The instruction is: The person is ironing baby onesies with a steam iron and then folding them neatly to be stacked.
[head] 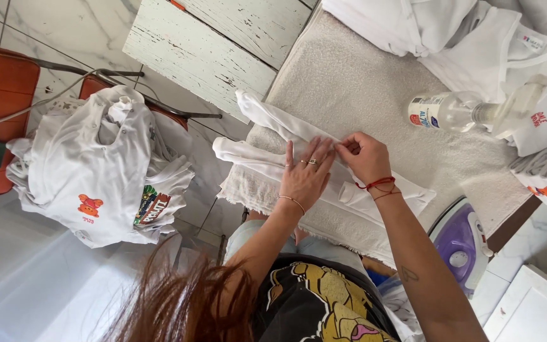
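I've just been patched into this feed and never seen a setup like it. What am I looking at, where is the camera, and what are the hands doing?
There is no machine here: a person works with two bare hands. The single picture comes from a camera on the person's head, looking down, so their hair and shirt show at the bottom. The left hand lies flat on a white garment spread over a towel on the table. The right hand pinches a fold of the same garment. Neither hand lifts anything. On the towel, further off, lies a spray bottle. An iron stands at the near right edge. More white clothes are heaped at the far end, and a pile of shirts sits on a chair at the left.
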